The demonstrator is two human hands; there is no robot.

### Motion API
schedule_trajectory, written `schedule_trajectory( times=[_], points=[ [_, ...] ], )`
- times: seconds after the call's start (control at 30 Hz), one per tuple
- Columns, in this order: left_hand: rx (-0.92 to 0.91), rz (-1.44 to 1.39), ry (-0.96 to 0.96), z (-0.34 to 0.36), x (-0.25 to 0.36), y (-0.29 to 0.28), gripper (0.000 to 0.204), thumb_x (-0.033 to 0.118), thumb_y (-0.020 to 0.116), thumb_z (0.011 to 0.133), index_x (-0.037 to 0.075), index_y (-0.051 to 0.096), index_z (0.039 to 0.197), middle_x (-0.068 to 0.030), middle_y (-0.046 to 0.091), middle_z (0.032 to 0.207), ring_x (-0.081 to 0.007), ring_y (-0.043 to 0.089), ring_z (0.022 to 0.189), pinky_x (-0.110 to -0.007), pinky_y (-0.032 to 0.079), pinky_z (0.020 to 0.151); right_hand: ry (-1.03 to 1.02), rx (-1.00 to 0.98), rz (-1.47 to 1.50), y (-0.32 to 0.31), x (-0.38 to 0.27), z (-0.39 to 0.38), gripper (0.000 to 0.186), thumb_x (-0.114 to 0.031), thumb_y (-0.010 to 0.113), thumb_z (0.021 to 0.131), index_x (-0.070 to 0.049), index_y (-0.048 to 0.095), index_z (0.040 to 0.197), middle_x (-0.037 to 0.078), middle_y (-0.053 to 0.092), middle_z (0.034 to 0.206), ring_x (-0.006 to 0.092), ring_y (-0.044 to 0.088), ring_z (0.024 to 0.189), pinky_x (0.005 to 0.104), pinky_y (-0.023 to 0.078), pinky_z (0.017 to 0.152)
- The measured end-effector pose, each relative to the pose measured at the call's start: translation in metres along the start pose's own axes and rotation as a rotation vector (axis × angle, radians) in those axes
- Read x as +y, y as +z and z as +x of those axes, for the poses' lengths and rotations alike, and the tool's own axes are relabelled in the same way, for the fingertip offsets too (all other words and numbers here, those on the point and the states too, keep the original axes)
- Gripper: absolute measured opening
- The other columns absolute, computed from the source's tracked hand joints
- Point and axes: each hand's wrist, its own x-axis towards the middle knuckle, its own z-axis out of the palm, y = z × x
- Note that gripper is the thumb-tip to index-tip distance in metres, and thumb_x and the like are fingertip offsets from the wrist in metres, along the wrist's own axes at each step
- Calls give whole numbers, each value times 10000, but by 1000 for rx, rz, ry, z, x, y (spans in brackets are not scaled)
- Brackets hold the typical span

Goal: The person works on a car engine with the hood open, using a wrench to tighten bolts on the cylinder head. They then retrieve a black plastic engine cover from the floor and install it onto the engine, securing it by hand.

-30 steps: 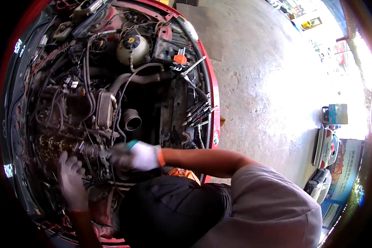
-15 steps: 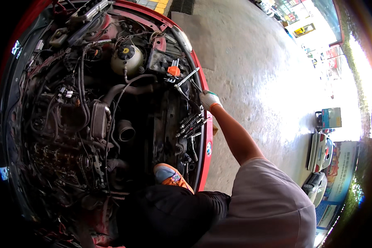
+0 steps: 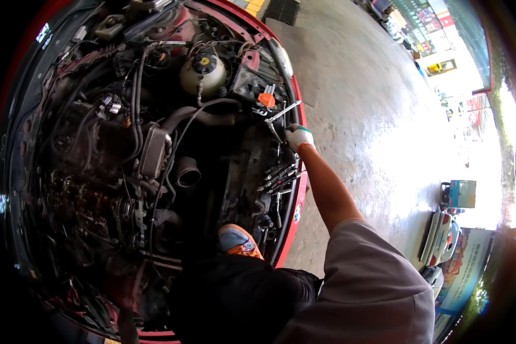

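A grey concrete floor (image 3: 332,74) spreads across the workshop, scuffed near the car and washed out by glare farther right, with a dark drain grate (image 3: 281,10) and yellow blocks (image 3: 253,6) at the top. A pale car (image 3: 440,238) stands at the far right beside a printed banner (image 3: 467,272). On the left, an open engine bay (image 3: 241,172) with grimy metal and hoses is bordered by a red front edge (image 3: 290,241). The gloved right hand (image 3: 299,137) is at that edge, its fingers curled in; whether they grip anything cannot be told. Just beside it, a silver tool (image 3: 284,112) lies slanted across the rim, near an orange hex-key holder (image 3: 266,101). Dark slim tools (image 3: 278,178) lie bunched below the hand. An orange shoe (image 3: 241,243) rests inside the bay. The left hand and its fingers cannot be made out.
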Motion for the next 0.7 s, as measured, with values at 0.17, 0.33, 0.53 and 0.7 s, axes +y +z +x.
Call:
schedule_trajectory(
  times=[0.17,0.33,0.53,0.7],
  points=[
    [49,985,324,0,-5,10,365,220,639,926,58,633,1253,-146,666,1150,-326,661,1045,-436,550,887,-62,-131,109,-14,-63,-53,438,-461,595,985,-53,694,1111,191,735,1069,364,694,988,438,523,875],
    [16,395,155,9,76,25,366,199,639,941,57,643,1278,-124,667,1196,-291,657,1087,-413,559,901,-239,-5,9,20,-3,-59,351,-343,571,1032,-23,634,1160,264,705,1098,460,677,1008,497,527,832],
    [135,501,321,-21,110,43,341,341,524,1072,73,632,1254,-107,693,1038,-251,701,1005,-370,551,856,-311,165,203,20,-8,-81,255,-306,535,1075,-62,601,1104,154,641,847,253,605,735,403,508,689],
    [199,561,367,-31,182,49,323,287,571,1050,65,606,1282,-147,685,1088,-279,705,1002,-405,558,857,-578,181,464,-54,-48,-130,159,-168,540,1078,-34,625,1094,20,578,862,101,501,799,282,449,696]
  ],
)
